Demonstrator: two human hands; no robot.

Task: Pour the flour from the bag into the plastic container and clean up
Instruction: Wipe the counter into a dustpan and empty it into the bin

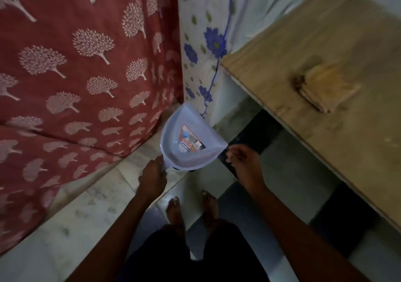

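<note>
A red cloth (71, 82) printed with pale trees hangs down over the left of the room, draped to the floor (91, 205), probably as a cover. Beside it a white sheet (208, 27) with blue flowers fills the corner. A wooden table (325, 69) juts in from the right, and on it lies a blurred tan bundle (325, 88) that could be a folded flour bag; it is too soft to tell. The pale stone floor gives way to dark and light tiles under the table.

The person stands facing the corner, bare feet (191, 210) just behind the arms. The left hand (153, 177) is clenched round the handle of a light blue dustpan (191, 138), lifting it upright with its label toward the viewer, a grip that suits carrying it out of its storage spot. The right hand (240, 162) reaches just beside the pan's lower edge, fingers curled at a dark object (225, 160) tucked behind it, seemingly a brush; whether the fingers have closed on it I cannot tell.

Neither the flour nor the plastic container is in sight here. Judged from the tools in hand, this is the clean-up stage: fetching pan and brush, presumably for spilled flour elsewhere. The next move likely calls for freeing the brush and turning back toward the table.
</note>
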